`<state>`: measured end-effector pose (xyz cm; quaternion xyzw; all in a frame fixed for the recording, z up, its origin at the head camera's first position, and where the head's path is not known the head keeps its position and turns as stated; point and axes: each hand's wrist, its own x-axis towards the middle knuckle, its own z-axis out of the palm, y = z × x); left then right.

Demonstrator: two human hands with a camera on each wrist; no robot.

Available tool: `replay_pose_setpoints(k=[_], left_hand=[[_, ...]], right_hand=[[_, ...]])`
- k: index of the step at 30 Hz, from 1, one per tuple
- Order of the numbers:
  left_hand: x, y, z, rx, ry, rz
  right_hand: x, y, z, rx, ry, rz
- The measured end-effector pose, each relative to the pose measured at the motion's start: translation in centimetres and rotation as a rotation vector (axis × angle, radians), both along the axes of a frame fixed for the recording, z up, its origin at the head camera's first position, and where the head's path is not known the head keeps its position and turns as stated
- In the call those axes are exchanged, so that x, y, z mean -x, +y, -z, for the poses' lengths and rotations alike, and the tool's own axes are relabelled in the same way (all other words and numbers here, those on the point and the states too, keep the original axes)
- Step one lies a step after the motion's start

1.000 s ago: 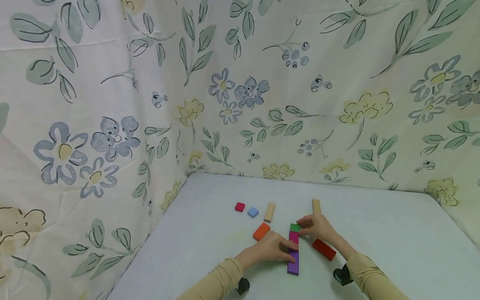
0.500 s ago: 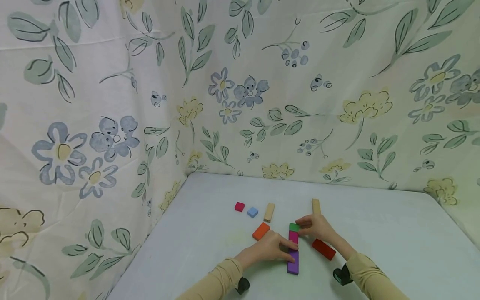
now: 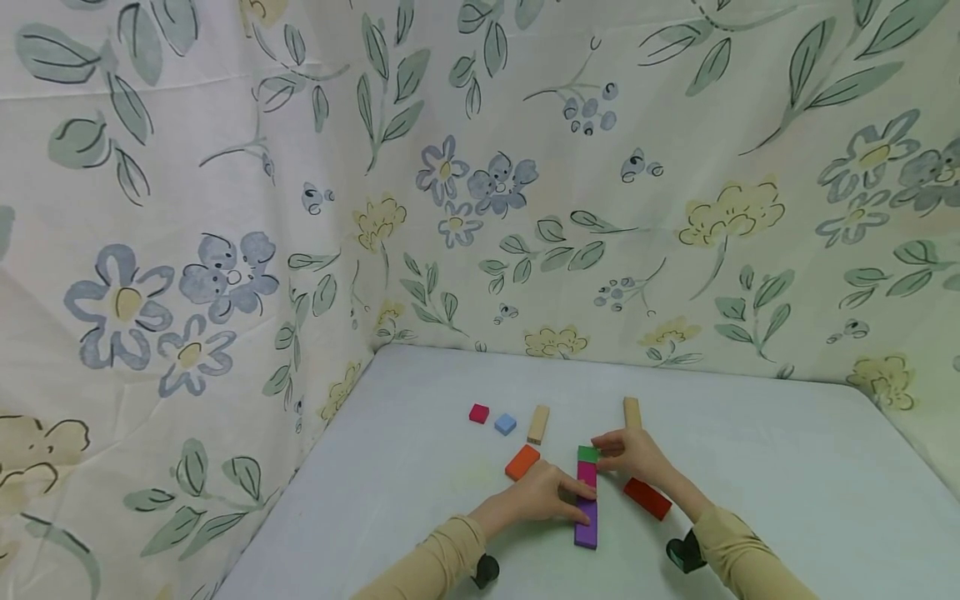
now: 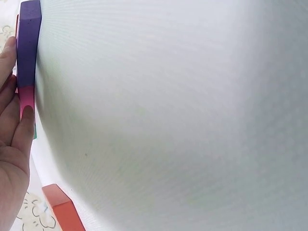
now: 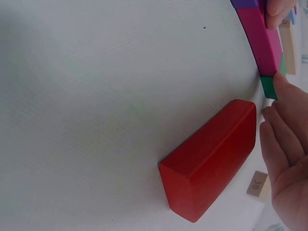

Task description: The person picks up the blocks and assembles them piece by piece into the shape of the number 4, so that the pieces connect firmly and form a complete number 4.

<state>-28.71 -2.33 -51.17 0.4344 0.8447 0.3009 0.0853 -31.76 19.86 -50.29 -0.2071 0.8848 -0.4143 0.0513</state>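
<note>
A straight row on the white table joins a purple block (image 3: pixel 586 537), a pink block (image 3: pixel 587 475) and a small green block (image 3: pixel 588 454). My left hand (image 3: pixel 536 492) holds the row where purple meets pink. Its index finger crosses the pink block to the right edge, its thumb lies on the purple one, and another finger runs along the pink side in the left wrist view. From the right, my right hand (image 3: pixel 637 457) touches the green end with loosely extended fingers; its thumb tip (image 5: pixel 280 85) is at the pink-green joint in the right wrist view.
A red block (image 3: pixel 648 499) lies right of the row. An orange block (image 3: pixel 522 462), a wooden block (image 3: pixel 538 425), a light blue block (image 3: pixel 506 424) and a small red block (image 3: pixel 479 414) lie farther left. Behind my right hand is another wooden block (image 3: pixel 632 413). Floral cloth (image 3: pixel 555 250) surrounds the table.
The green and pink end of the row has shifted very slightly left. Both hands stay in nearly the same place.
</note>
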Motion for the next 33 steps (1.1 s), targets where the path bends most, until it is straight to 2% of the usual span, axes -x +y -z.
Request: replay_pose_setpoints(k=[5, 12, 22, 33], left_hand=[[0.0, 0.0, 0.0, -0.001, 0.004, 0.001], [-0.1, -0.1, -0.1, 0.011, 0.002, -0.011], [-0.2, 0.0, -0.2, 0.020, -0.024, -0.023], [-0.2, 0.0, -0.2, 0.013, -0.063, -0.020]], right_hand=[[-0.4, 0.1, -0.4, -0.012, 0.017, -0.001], [-0.7, 0.3, -0.9, -0.037, -0.024, 0.063], [-1.6, 0.7, -1.5, -0.012, 0.009, 0.087], [-3.3, 1.1, -2.2, 0.010, -0.013, 0.155]])
